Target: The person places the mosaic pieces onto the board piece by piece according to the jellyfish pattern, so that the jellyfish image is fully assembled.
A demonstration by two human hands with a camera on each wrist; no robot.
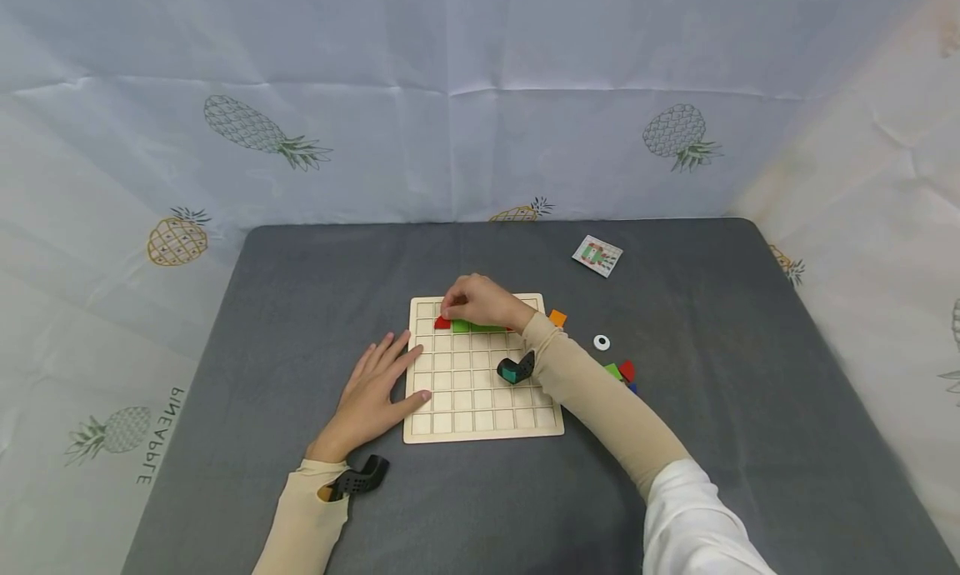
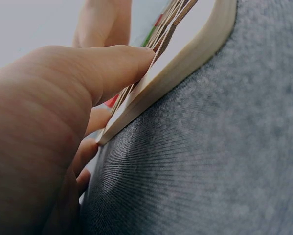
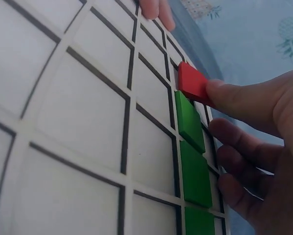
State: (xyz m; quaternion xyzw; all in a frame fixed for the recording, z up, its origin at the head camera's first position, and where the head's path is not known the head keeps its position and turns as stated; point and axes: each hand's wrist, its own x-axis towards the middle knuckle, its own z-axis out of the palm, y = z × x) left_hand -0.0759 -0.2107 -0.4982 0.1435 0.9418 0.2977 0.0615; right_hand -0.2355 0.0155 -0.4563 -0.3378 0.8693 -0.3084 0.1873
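Board, wooden and ruled into squares, lying on the grey surface between its left and right edges and set back from the far edge. We see the left hand with fingers spread and extended, gripping nothing, its thumb resting on the board's left margin. The right hand, fingers bent, pinches a red piece in the second row from the board's far edge, near the far left corner. Next to it we note a line of green pieces; whether the red one is fully seated, we cannot tell. Just off the board's far right corner is an orange piece. Toward the surface's right edge we find a white ring and, near the right sleeve, a loose green piece, a loose red piece and a blue piece. A printed card lies near the surface's far edge.
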